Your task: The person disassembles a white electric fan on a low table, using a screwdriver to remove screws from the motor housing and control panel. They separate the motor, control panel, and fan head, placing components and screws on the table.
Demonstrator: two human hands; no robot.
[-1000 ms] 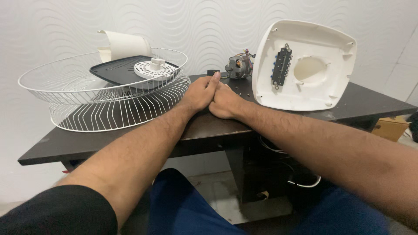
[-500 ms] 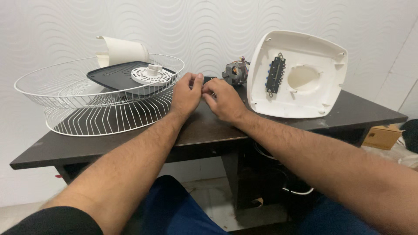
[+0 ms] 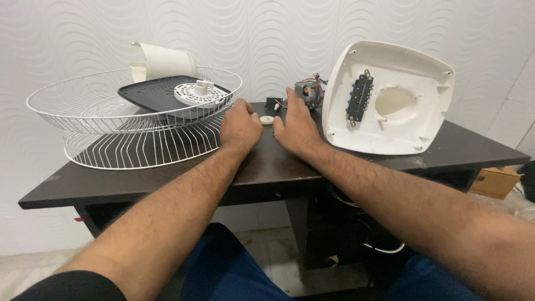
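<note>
On dark table (image 3: 278, 161), between my hands: small white round cap (image 3: 266, 119), untouched. Left hand (image 3: 241, 126) loosely curled, empty; right hand (image 3: 295, 129) flat, empty. Cap looks light, rigid, smooth plastic; I'd pinch rim.

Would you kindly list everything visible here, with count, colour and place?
Small round white plastic cap: one, white, on table between the hands.
Wire fan guards: two, white, stacked at table left.
Flat dark plastic panel: one, dark grey, inside upper guard.
Electric motor: one, grey metal, table rear.
White plastic fan base shell: one, leaning on wall, right.
Dark wooden table: one, brown.
Cardboard box: one, brown, floor right.
Left hand: resting left of cap.
Right hand: flat, right of cap.
</note>
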